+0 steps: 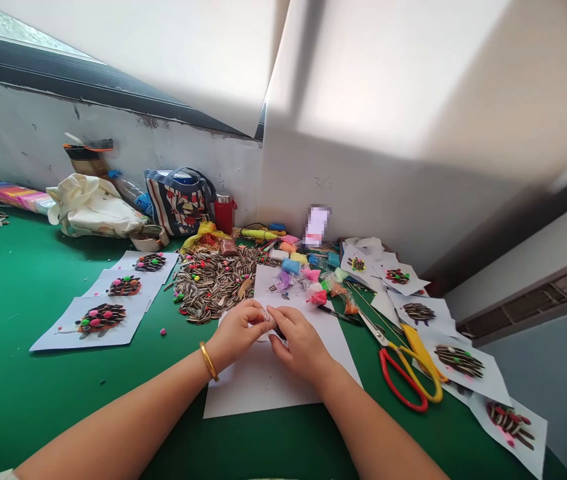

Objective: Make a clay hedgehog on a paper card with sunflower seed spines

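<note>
Both my hands meet over a white sheet of paper on the green table. My left hand, with a gold bangle at the wrist, pinches a small crinkled clear plastic wrapper. My right hand is closed against it from the other side. Something dark shows between the fingers, but they hide most of it. Just beyond lie bagged lumps of coloured clay, among them a blue one and a red one. A heap of striped sunflower seeds is beyond my left hand.
Scissors with red and yellow handles lie right of the paper, beside a yellow cutter and a black pen. Cards with seed-and-clay hedgehogs stand in rows left and right. Bags and a red flask line the wall.
</note>
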`<state>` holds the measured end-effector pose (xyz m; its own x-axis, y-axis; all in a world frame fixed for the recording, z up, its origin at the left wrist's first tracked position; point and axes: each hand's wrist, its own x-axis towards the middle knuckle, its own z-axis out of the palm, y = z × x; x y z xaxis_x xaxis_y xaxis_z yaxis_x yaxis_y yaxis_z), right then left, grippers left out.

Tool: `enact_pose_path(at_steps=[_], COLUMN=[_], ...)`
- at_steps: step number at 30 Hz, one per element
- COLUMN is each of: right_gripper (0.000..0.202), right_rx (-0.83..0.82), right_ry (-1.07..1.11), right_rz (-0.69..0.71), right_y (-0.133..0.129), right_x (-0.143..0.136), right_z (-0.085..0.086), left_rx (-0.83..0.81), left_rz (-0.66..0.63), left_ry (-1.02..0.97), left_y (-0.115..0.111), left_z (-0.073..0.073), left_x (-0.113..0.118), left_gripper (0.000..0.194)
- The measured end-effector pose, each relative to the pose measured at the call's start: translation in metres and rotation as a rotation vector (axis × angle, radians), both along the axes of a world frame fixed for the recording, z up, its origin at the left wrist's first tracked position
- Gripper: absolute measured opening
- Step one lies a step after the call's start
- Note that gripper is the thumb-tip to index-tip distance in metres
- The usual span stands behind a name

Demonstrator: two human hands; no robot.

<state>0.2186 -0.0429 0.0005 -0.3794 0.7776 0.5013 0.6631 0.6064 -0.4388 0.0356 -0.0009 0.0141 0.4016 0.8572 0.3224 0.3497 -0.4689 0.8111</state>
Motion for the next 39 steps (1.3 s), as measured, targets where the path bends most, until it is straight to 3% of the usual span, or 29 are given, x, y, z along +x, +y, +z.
enact_pose_path(at_steps=[5,11,18,39], right_gripper=[0.048,0.037,0.038,0.039], right_rx=[-0.017,0.011,0.006,0.012], right_ry=[0.086,0.129,0.132,0.157], right_rz=[0.015,0.026,0.044,0.052], right_y=[0.0013,0.0021,0.0027,0.0019], right_x=[0.0071,0.004,0.0039,0.0029], right_z=[0.0052,0.0011,0.0016,0.0034], left_rx=[0.059,0.079,0.077,0.08], left_rz=[-0.01,-0.017,-0.011,-0.048], left_ry=[-0.061,0.05,0.015,0.019], left_y=[0.0016,0.0013,0.0001,0.0029], left_z=[0.0026,0.0017,0.0026,0.0007], left_x=[-0.0032,-0.0034,-0.0026,-0.0043], left_gripper=[0.017,0.008,0.004,0.019])
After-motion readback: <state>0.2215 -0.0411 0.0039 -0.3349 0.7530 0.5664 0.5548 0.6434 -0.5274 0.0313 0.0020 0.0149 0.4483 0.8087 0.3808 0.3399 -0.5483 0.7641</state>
